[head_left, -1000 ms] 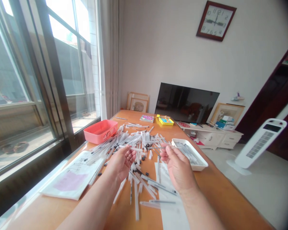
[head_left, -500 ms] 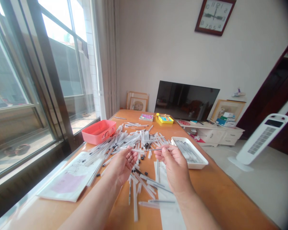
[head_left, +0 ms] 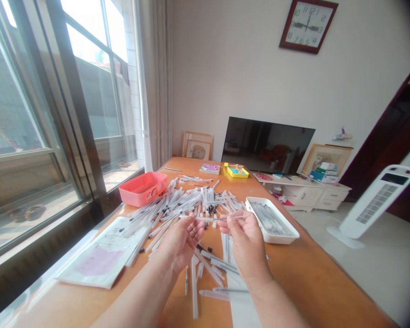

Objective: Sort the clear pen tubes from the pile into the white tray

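My left hand (head_left: 181, 241) lies palm up over the table, its fingertips holding a translucent white pen tube (head_left: 195, 218). My right hand (head_left: 246, 241) pinches a thin dark-tipped pen refill (head_left: 229, 218) between thumb and forefinger. The refill lines up end to end with the tube, and their join sits between my hands. A large loose heap of white pen tubes and refills (head_left: 182, 202) lies beyond my left hand. More loose pens (head_left: 194, 287) lie below my wrists. A white tray (head_left: 271, 222) holding pens in a neat row stands just beyond my right hand.
The orange wooden table (head_left: 314, 278) carries a pink plastic box (head_left: 142, 189) and printed papers (head_left: 100, 259) at the left. A book (head_left: 210, 169) and yellow box (head_left: 237, 171) stand at the far end. A window runs along the left.
My hands have moved closer together, and the refill and tube now meet end to end between them. The view has shifted slightly.
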`<state>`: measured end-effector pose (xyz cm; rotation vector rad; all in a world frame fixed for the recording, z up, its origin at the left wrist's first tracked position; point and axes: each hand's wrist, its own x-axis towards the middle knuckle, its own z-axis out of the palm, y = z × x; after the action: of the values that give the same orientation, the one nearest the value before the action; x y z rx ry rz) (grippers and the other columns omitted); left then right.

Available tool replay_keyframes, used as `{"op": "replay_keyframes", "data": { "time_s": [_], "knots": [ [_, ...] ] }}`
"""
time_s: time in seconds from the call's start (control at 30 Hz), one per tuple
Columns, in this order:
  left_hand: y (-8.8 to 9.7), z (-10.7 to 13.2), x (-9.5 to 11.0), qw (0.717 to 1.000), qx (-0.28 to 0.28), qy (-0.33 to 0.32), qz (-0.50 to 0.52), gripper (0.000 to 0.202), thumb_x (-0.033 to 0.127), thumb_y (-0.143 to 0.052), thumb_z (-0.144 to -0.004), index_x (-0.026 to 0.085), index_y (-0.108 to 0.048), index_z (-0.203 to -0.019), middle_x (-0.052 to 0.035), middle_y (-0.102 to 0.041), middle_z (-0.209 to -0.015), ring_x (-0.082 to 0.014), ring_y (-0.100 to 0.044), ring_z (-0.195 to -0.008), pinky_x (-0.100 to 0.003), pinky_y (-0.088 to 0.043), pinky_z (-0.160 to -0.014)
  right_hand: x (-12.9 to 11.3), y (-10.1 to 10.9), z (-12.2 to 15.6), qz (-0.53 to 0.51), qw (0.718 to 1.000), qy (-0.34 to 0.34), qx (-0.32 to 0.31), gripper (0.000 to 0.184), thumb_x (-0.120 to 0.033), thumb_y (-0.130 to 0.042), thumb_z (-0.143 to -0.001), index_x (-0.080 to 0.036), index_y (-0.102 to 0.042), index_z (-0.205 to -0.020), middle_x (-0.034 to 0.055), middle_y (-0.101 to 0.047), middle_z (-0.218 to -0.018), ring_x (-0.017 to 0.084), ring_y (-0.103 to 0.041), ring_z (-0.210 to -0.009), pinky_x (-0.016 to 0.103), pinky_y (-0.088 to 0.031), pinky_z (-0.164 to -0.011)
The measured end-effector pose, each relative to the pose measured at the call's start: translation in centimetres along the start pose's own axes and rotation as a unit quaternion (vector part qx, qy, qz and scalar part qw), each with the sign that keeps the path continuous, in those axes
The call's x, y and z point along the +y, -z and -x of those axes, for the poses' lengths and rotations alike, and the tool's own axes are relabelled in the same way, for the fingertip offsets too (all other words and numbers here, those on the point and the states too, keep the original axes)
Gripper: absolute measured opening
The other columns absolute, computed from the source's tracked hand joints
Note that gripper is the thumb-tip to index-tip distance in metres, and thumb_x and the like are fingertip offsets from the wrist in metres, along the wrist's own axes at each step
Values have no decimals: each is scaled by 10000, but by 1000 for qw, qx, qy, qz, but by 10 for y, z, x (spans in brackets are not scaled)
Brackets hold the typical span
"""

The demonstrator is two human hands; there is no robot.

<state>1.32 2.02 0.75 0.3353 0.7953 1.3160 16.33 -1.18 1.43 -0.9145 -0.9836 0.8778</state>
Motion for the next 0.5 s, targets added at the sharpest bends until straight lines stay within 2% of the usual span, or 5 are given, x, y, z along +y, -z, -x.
{"op": "replay_keyframes", "data": {
  "time_s": [0.13, 0.3, 0.43, 0.5],
  "knots": [
    [-5, 6, -7, 1000, 3, 19, 9, 60, 133, -640, -874, 123, -601, -918, -126, -701, -858, -160, -718, -706, -231, -610, -622, 10, 3, -4, 33, 999, -9, -6, 294, -459, -672, -849, -226, -567, -993, 47, -704, -894, 227, -698, -833, 389, -560, -792],
    [-10, 9, -8, 1000, 12, 21, 16, 49, 118, -611, -889, 101, -598, -933, -151, -701, -907, -157, -720, -718, -233, -618, -655, 17, 6, -5, 104, 992, -58, -44, 406, -542, -597, -872, -236, -589, -1137, 87, -708, -995, 266, -688, -908, 386, -561, -734],
    [-10, 9, -9, 999, 2, 23, 29, 25, 100, -601, -890, 99, -599, -915, -136, -695, -867, -152, -719, -720, -228, -618, -678, 19, 5, 0, 136, 984, -55, -102, 503, -503, -614, -864, -246, -578, -1294, 98, -697, -1124, 274, -662, -1016, 389, -538, -790],
    [-9, 9, -11, 999, -7, 22, 33, 19, 103, -602, -890, 104, -598, -909, -125, -692, -837, -155, -717, -705, -234, -620, -672, 22, 4, 1, 156, 979, -42, -122, 560, -464, -646, -845, -251, -549, -1354, 86, -707, -1104, 267, -657, -1022, 392, -515, -839]
  ]
}}
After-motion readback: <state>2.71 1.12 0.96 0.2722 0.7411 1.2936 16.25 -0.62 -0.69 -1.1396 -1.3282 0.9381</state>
